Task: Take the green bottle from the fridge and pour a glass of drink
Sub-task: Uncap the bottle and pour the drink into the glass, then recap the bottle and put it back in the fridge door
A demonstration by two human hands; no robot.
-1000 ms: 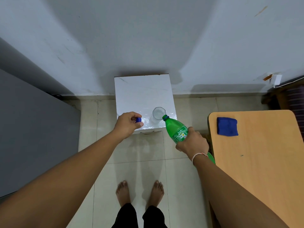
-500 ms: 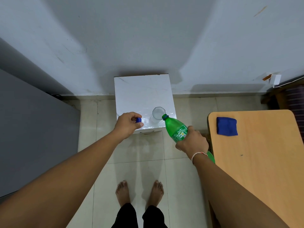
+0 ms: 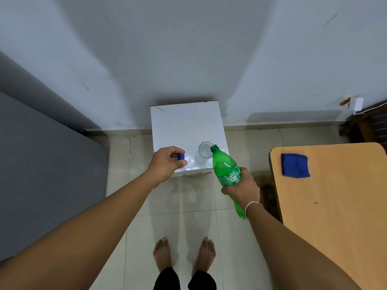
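Observation:
My right hand (image 3: 241, 188) grips the green bottle (image 3: 225, 168) around its lower body. The bottle is uncapped and tilted forward and left, with its mouth at the right rim of a clear glass (image 3: 204, 152). The glass stands near the front right corner of a small white table (image 3: 184, 122). My left hand (image 3: 167, 164) hovers over the table's front left edge and pinches the blue bottle cap (image 3: 181, 156) between thumb and fingers. I cannot tell whether liquid is flowing.
A grey fridge side (image 3: 41, 174) fills the left. On the right stands a wooden desk (image 3: 335, 206) with a folded blue cloth (image 3: 294, 165) on it. My bare feet (image 3: 184, 253) stand on the tiled floor below the white table.
The bottle's neck has shifted slightly left, closer over the glass rim. My left hand with the cap has stayed in place.

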